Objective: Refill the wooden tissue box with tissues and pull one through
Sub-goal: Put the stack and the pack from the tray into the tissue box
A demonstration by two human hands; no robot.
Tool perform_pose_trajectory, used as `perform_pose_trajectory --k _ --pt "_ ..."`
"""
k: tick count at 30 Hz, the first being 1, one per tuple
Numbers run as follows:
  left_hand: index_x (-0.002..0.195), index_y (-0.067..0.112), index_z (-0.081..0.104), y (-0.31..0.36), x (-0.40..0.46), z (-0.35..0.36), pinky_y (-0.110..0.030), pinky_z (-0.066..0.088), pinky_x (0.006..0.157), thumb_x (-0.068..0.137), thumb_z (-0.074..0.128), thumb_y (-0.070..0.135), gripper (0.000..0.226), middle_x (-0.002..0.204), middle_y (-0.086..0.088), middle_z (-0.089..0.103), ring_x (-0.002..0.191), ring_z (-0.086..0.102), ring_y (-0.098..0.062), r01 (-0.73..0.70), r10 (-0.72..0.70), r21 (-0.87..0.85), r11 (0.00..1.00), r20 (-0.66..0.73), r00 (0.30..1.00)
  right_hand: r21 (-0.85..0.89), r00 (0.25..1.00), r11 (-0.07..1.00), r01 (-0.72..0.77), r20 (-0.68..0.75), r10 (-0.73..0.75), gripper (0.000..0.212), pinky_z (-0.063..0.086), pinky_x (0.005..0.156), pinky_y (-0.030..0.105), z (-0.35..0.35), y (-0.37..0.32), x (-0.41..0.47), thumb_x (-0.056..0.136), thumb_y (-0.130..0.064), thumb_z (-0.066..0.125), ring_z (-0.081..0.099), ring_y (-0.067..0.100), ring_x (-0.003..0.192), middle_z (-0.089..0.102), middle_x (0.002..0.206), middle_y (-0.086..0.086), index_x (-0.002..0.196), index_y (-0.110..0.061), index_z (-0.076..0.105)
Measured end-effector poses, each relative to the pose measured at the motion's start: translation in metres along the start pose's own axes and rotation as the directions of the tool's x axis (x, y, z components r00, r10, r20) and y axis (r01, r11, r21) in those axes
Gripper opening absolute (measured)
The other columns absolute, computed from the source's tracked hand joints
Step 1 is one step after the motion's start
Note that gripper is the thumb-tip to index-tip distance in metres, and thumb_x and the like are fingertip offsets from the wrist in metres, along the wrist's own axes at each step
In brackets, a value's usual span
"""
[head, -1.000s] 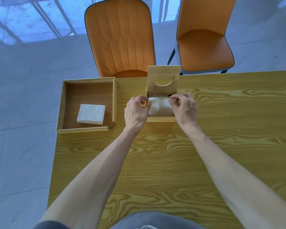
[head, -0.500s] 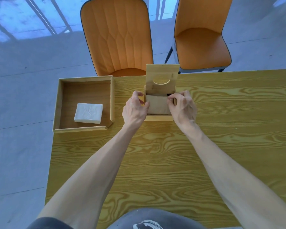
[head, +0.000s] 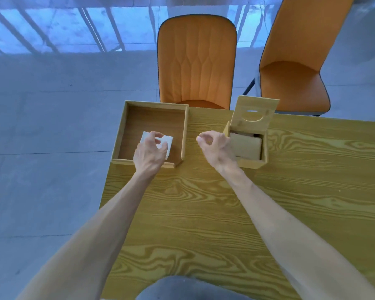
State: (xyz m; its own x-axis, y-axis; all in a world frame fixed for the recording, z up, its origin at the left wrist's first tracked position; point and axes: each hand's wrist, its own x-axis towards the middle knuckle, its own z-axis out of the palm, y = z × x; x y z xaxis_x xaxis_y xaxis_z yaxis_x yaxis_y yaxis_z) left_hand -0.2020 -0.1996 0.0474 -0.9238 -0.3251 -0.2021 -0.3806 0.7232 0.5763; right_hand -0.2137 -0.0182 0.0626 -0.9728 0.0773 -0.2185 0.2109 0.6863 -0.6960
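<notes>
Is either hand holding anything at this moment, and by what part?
Nothing is gripped. The left hand hovers open over the tissue stack in the tray; the right hand is empty.

The table (head: pixel 268 202) shows a bold yellow wood grain with a smooth, faintly satin face. The tissue box (head: pixel 252 164) and its raised lid (head: pixel 256 109) are pale, matt wood. The tray (head: pixel 119 137) at far left has light wooden walls and a darker brown floor. The tissue stack (head: pixel 168 140) is soft white paper. Both chairs (head: pixel 196 61) wear smooth orange leather-like upholstery.
</notes>
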Motion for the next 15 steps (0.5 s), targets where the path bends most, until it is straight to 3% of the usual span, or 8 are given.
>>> perform_pose_trajectory --k 4,6,11,15 --pt "0.135 0.018 0.050 -0.032 0.013 -0.015 -0.041 0.049 0.091 0.091 0.062 0.036 0.049 0.130 -0.009 0.061 0.119 0.057 -0.027 0.087 -0.087 0.013 0.996 -0.001 0.996 0.125 0.954 0.966 -0.228 0.228 0.196 0.044 0.055 0.092 0.044 0.035 -0.023 0.002 0.090 -0.033 0.061 0.069 0.029 0.102 0.068 0.121 0.016 0.120 -0.001 0.065" --pt "0.139 0.016 0.046 -0.039 0.021 -0.022 -0.043 0.048 0.096 0.091 0.063 0.035 0.055 0.135 -0.012 0.058 0.123 0.055 -0.029 0.130 -0.129 -0.016 0.991 0.017 0.991 0.134 0.936 0.950 -0.283 0.254 0.243 0.038 0.054 0.093 0.047 0.051 -0.031 0.003 0.089 -0.030 0.061 0.068 0.033 0.102 0.066 0.122 0.020 0.109 0.002 0.067" --pt "0.148 0.017 0.032 -0.038 0.040 -0.036 -0.041 0.044 0.103 0.094 0.061 0.032 0.064 0.145 -0.013 0.050 0.131 0.051 -0.030 0.231 -0.215 -0.076 0.970 0.175 0.961 0.211 0.894 0.891 -0.402 0.300 0.332 0.057 0.050 0.102 0.044 0.080 -0.050 0.010 0.091 -0.021 0.059 0.059 0.031 0.120 0.054 0.140 0.016 0.141 0.001 0.043" --pt "0.152 0.019 0.022 -0.038 0.054 -0.038 -0.043 0.041 0.107 0.095 0.061 0.030 0.070 0.152 -0.012 0.042 0.135 0.047 -0.030 0.322 -0.269 -0.149 0.935 0.294 0.917 0.242 0.848 0.828 -0.506 0.315 0.426 0.046 0.051 0.098 0.050 0.094 -0.058 0.016 0.093 -0.014 0.054 0.060 0.035 0.116 0.052 0.137 0.017 0.134 0.006 0.046"
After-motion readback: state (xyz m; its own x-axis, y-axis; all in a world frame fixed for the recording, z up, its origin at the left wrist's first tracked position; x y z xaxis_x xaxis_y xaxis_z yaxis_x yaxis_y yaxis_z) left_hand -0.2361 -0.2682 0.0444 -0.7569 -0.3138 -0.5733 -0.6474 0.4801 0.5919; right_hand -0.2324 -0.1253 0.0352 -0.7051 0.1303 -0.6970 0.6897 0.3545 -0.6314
